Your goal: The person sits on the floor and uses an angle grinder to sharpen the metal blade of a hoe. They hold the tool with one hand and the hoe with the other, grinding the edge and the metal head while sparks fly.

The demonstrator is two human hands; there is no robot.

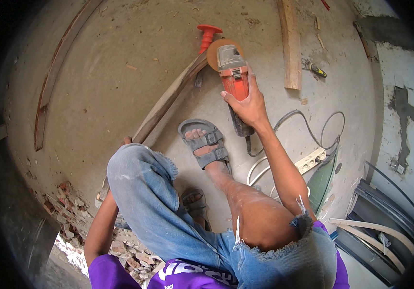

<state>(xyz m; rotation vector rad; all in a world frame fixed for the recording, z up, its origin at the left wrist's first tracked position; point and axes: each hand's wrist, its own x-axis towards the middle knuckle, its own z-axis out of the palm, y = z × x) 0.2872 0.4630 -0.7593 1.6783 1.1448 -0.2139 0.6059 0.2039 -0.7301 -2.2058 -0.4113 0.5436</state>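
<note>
My right hand (249, 103) is closed around the body of a red and black angle grinder (236, 86). Its round brownish disc (212, 55) meets or overlaps the far end of a long wooden stick (168, 98). That stick slants back toward my bent left knee, where my left hand (128, 140) is mostly hidden; a bit of finger shows against the wood, and the hand appears to grip it. Just beyond the stick's far end is a red plastic piece (209, 36) with a wide flange and ribbed body. Whether it touches the stick, I cannot tell.
My sandalled foot (204, 144) stands beside the stick. A grey cable (303, 113) loops toward a white power strip (311, 160). A plank (290, 48) and yellow-black cutter (317, 70) lie right; a long strip (55, 77) lies left. Broken bricks (134, 257) lie near, dark profiles (390, 207) right.
</note>
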